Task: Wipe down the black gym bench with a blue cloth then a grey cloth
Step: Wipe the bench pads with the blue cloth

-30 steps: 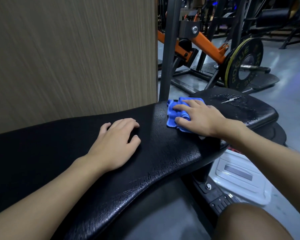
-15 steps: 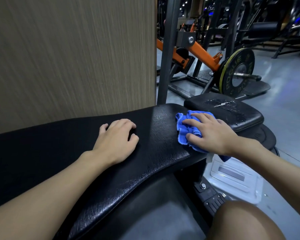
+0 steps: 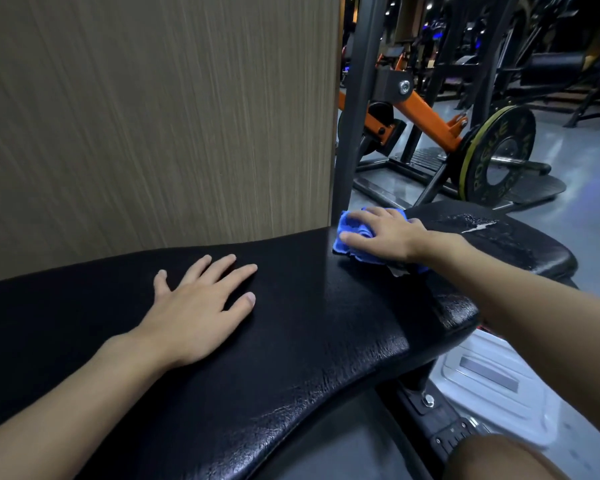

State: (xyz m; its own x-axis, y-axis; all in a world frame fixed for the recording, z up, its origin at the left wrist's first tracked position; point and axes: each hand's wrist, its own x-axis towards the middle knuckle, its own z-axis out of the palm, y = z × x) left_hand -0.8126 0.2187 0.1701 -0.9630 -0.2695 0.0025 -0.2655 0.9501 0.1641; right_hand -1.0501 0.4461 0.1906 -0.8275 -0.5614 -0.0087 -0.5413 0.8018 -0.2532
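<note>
Bench: the black gym bench fills the lower half of the frame, running from the lower left up to the right centre. Its black cover is cracked along the near edge.
Second pad: a separate black pad lies at the right centre, with a worn pale patch on top.
Blue cloth: the blue cloth is bunched on the far end of the bench, right of centre, beside the grey steel post.
Right hand: the right hand presses flat on the cloth, fingers spread over it and the thumb at its near edge (a pressing hold, not a fist).
Left hand: the left hand rests open and flat on the bench at centre left, holding nothing; it seems to steady the body.
Grey cloth: I cannot see any grey cloth with certainty. A small pale scrap shows under the right wrist, but what it is I cannot tell.
Progress: I judge the task is in its first part, the wipe with the blue cloth. No clear wet trace tells how much of the surface is finished. The grey cloth pass is not yet begun.
Writing: the weight plate at the upper right carries yellow letters that read "ROGUE"; the rest of its text is too small.
Other: a white plastic object lies on the floor at the lower right, without readable label.
</note>
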